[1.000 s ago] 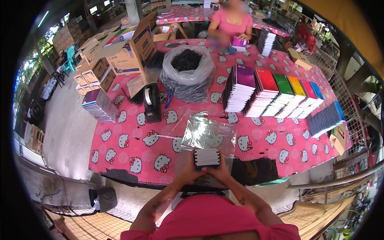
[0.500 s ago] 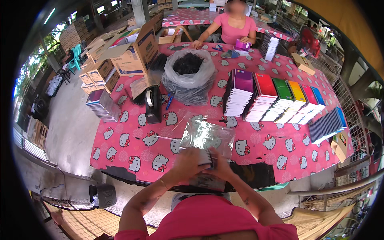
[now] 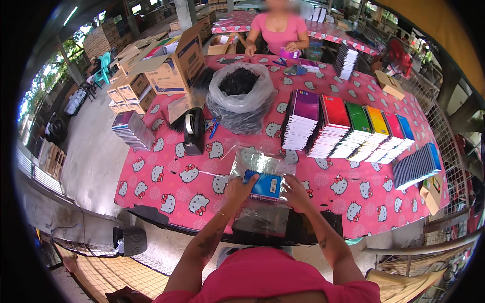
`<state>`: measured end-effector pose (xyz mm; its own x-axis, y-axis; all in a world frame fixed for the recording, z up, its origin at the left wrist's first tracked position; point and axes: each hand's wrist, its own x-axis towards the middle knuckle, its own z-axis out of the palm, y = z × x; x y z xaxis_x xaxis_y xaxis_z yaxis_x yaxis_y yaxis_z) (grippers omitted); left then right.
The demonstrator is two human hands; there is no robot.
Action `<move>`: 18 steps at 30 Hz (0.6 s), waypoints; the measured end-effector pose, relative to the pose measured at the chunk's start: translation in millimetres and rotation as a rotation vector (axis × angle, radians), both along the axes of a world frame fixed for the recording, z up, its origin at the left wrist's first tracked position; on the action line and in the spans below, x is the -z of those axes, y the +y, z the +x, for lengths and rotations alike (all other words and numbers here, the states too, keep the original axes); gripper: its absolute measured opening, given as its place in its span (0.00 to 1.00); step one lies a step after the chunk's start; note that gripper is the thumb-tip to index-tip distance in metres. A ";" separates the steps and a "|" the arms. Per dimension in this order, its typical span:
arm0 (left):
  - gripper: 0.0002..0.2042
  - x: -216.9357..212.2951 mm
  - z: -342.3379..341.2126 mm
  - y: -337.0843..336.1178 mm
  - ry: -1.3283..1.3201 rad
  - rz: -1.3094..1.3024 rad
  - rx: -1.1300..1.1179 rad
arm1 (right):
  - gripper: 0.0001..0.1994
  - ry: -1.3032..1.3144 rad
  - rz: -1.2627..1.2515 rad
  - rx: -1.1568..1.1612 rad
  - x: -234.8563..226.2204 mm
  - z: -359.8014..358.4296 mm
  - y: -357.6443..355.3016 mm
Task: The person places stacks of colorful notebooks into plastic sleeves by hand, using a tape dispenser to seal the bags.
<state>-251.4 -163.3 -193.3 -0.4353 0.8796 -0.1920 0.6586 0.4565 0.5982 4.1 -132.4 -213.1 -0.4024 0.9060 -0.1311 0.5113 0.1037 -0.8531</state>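
Note:
A blue spiral notebook (image 3: 263,186) lies face up on a clear plastic bag (image 3: 263,162) near the table's front edge. My left hand (image 3: 239,192) grips the notebook's left side, its thumb pressed on the cover. At the notebook's right end, my right hand (image 3: 298,193) has its fingers bent at the edge of the plastic; its fingertips are partly hidden. More clear plastic (image 3: 260,220) lies in front of the notebook, over the black front strip of the table.
Stacked notebooks (image 3: 333,108) in several colours stand at right, beside a blue stack (image 3: 417,166). A black tape dispenser (image 3: 193,136), blue pen (image 3: 214,129) and plastic sack (image 3: 240,101) of black pieces sit beyond my hands. Cartons (image 3: 166,76) stand far left. A co-worker (image 3: 279,33) handles a purple notebook opposite.
The notebook, held upright close to me before, is now laid flat on the plastic, its blue cover showing. My hands have moved forward and apart. The co-worker has shifted left in view.

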 end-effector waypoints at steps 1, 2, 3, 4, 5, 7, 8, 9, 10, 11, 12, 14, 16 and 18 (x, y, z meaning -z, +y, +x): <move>0.45 1.1 -0.8 -2.5 0.019 0.018 0.002 | 0.36 0.268 -0.253 0.118 -1.7 -6.9 -2.7; 0.45 2.1 -2.5 -4.7 0.041 0.038 0.009 | 0.34 0.316 -0.338 0.157 1.0 -12.6 -6.6; 0.44 2.9 -6.1 -5.3 -0.027 0.029 -0.006 | 0.31 0.362 -0.422 0.197 6.3 -17.2 -10.6; 0.43 3.4 -11.1 -6.0 -0.095 0.020 -0.020 | 0.29 0.409 -0.506 0.237 11.0 -20.7 -14.7; 0.43 1.4 -14.2 -6.4 -0.167 0.009 -0.037 | 0.30 0.495 -0.523 0.257 9.7 -24.7 -17.6; 0.42 -1.6 -17.7 -10.4 -0.259 0.041 -0.043 | 0.30 0.553 -0.534 0.282 5.2 -25.9 -23.0; 0.41 -3.2 -19.1 -13.7 -0.303 0.058 -0.047 | 0.31 0.582 -0.541 0.293 1.7 -26.1 -26.3; 0.39 -1.7 -20.3 -14.4 -0.297 0.057 -0.057 | 0.30 0.569 -0.541 0.281 3.4 -25.6 -26.6; 0.36 -0.5 -21.1 -14.4 -0.290 0.057 -0.066 | 0.30 0.556 -0.541 0.269 5.3 -24.6 -26.4; 0.34 2.8 -22.3 -14.3 -0.285 0.059 -0.075 | 0.29 0.542 -0.538 0.256 6.5 -22.8 -26.5; 0.31 15.7 -27.0 -18.9 -0.410 0.169 -0.102 | 0.28 0.566 -0.538 0.266 8.0 -22.2 -28.2; 0.24 40.9 -35.2 -35.4 -0.657 0.392 -0.147 | 0.25 0.615 -0.535 0.291 12.1 -20.7 -34.5; 0.14 6.2 -34.5 -59.1 -0.460 0.350 0.015 | 0.17 0.142 -0.077 0.143 -17.2 -9.3 -59.1; 0.10 9.3 -60.6 -87.3 -0.722 0.181 0.626 | 0.10 -0.137 0.347 -0.465 -0.2 3.5 -72.9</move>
<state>-312.0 -250.6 -202.6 0.2903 0.9545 -0.0681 0.1979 0.0097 0.9802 7.7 -205.3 -212.9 -0.7673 0.6383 0.0621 0.4490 0.6038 -0.6587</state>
